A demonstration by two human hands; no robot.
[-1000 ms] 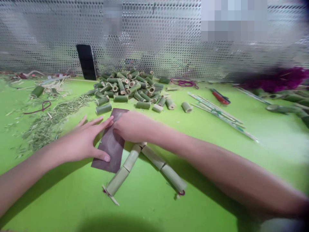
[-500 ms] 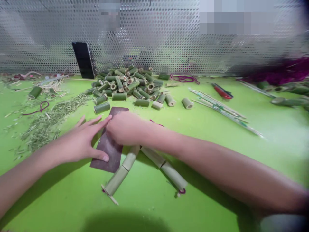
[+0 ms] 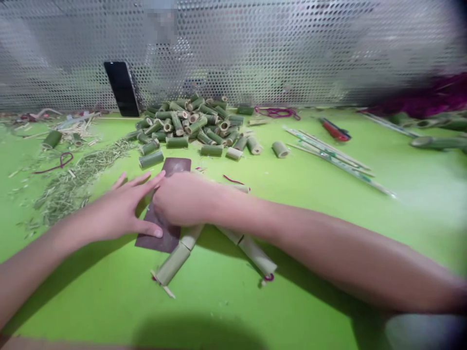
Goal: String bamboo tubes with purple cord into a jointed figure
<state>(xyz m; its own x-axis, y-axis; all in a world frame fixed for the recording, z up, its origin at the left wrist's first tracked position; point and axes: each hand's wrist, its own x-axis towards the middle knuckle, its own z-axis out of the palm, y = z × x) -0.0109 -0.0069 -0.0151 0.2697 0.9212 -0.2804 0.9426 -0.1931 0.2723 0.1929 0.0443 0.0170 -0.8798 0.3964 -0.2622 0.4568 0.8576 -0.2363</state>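
A dark brown sheet of sandpaper (image 3: 164,241) lies flat on the green table. My left hand (image 3: 122,209) rests on its left side with the fingers spread, thumb and index finger pressing on the sheet. Over the middle of the sandpaper my right hand (image 3: 184,199) is closed in a fist. Whatever its fingers grip is hidden under the hand. Close beside the sheet, partly beneath my right forearm, lie peeled bamboo tubes strung end to end, one chain on the left (image 3: 174,265) and another on the right (image 3: 258,255), with purple cord at their ends.
A heap of short green bamboo tubes (image 3: 197,124) lies beyond my hands. A phone (image 3: 124,90) leans on the perforated metal panel (image 3: 255,58). Bamboo shavings (image 3: 78,182) spread at left. A red-handled tool (image 3: 334,130) and thin sticks in clear packaging (image 3: 335,160) lie at right.
My right fist has slid slightly toward me along the sandpaper, baring more of its far end. My left hand stays on the sheet. The whole view has shifted a little.
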